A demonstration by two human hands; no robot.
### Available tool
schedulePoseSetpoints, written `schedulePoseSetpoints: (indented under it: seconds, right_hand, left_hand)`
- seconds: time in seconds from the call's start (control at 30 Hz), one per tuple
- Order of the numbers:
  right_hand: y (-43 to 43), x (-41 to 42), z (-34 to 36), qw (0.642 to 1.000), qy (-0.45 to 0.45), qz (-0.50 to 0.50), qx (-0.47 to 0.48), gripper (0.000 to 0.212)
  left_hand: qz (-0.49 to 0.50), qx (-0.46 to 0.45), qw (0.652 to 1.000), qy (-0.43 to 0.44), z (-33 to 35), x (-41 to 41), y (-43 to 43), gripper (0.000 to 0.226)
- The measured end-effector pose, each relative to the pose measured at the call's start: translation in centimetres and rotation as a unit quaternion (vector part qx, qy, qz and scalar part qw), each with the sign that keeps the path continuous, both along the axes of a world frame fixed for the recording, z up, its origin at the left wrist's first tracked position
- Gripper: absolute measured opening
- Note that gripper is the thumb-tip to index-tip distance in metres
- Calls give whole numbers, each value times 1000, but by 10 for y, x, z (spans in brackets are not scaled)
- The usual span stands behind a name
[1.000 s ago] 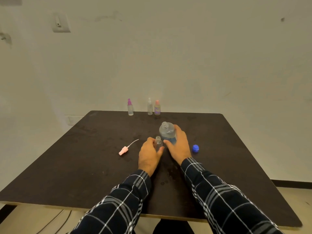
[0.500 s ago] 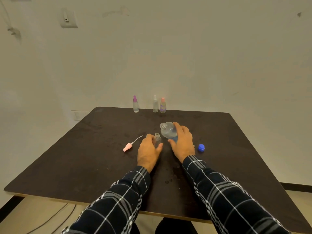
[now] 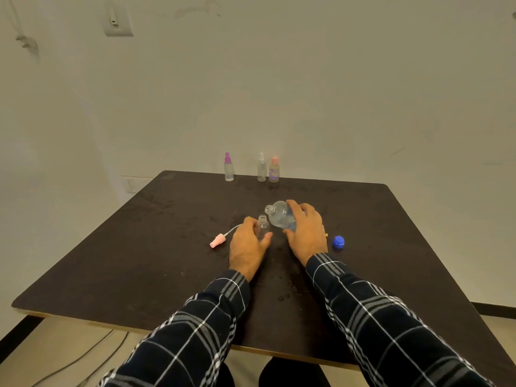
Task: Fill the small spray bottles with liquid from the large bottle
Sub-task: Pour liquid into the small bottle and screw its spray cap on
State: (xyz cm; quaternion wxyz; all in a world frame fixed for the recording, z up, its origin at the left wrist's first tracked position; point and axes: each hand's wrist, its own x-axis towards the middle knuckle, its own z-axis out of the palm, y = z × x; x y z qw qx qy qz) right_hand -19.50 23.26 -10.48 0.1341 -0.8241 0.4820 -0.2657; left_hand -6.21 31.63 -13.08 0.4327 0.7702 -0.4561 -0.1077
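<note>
My left hand [image 3: 247, 247] holds a small clear spray bottle [image 3: 262, 226] upright on the dark table [image 3: 139, 261]; its neck is uncapped. My right hand [image 3: 307, 233] grips the large clear bottle [image 3: 279, 215], which is uncapped and tilted left, its mouth close above and beside the small bottle's neck. A pink spray head with its thin tube [image 3: 219, 241] lies left of my left hand. The blue cap [image 3: 338, 242] lies right of my right hand.
Three small spray bottles stand along the table's far edge: a purple-topped one [image 3: 228, 167], a white-topped one [image 3: 261, 168] and a pink-topped one [image 3: 274, 170]. Wet spots mark the table near my forearms. The wall is just behind the table; cables lie on the floor at lower left.
My right hand has tilted the large bottle further to the left, bringing its mouth toward the small bottle. My left hand has kept the small bottle in place. The view has shifted slightly.
</note>
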Motion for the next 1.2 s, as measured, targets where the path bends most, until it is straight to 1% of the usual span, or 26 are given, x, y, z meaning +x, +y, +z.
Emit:
schedulePoseSetpoints:
  seconds: [0.13, 0.4, 0.8, 0.93, 1.2]
  right_hand:
    - [0, -1, 1, 1000, 22, -5, 0, 73]
    - [-1, 0, 1, 1000, 6, 12, 12, 72]
    - [-6, 1, 5, 998, 44, 13, -39, 74]
    - [-6, -1, 7, 997, 55, 16, -58, 72]
    - [-7, -1, 11, 995, 73, 21, -71, 73]
  left_hand:
    - [0, -10, 1000, 6, -1, 0, 1, 33]
    - [0, -12, 1000, 3, 0, -1, 1, 29]
    - [2, -12, 1000, 2, 0, -1, 0, 30]
    - [1, -15, 1000, 3, -2, 0, 0, 30]
    - [-1, -6, 1000, 0, -1, 1, -1, 32]
